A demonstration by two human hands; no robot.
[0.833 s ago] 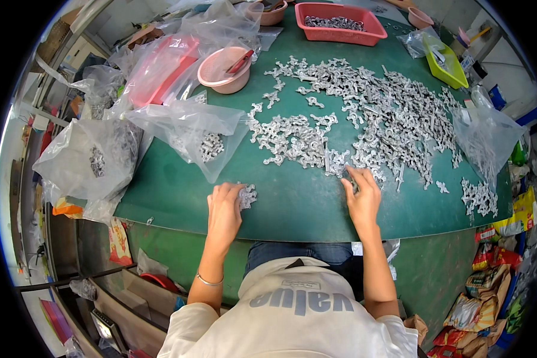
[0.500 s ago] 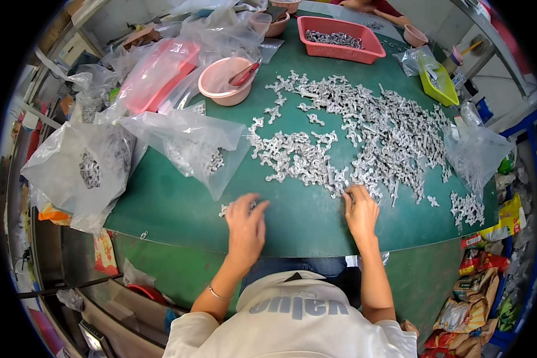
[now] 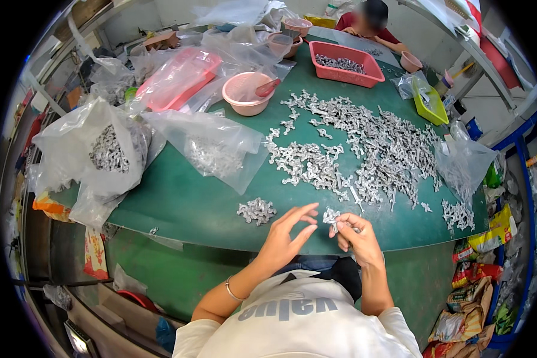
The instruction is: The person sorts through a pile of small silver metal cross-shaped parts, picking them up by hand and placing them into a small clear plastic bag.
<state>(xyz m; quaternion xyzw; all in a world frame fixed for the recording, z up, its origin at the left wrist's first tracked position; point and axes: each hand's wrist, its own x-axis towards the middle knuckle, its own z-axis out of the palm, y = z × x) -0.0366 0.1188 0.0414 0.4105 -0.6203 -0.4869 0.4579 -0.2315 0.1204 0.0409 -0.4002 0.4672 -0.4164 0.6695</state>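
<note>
Over the table's near edge, my right hand (image 3: 357,238) pinches a small cluster of silver metal parts (image 3: 331,216) between thumb and fingers. My left hand (image 3: 287,234) is just left of it, fingers apart and nothing in them, its fingertips close to the parts but apart from them. A small separate heap of metal parts (image 3: 256,211) lies on the green table (image 3: 209,218) left of my left hand. Beyond my hands a wide, loose spread of the same silver parts (image 3: 394,155) covers the middle and right of the table.
Clear plastic bags of parts (image 3: 110,149) stand at the left, near a pink bowl (image 3: 249,106) with a red-handled tool. Toward the back are a pink tray of parts (image 3: 346,71) and a yellow-green tray (image 3: 431,107). A person (image 3: 370,27) sits at the far side.
My right hand has drawn back from the spread with a cluster of parts. My left hand has moved right toward it, uncovering the small heap. The view has shifted slightly.
</note>
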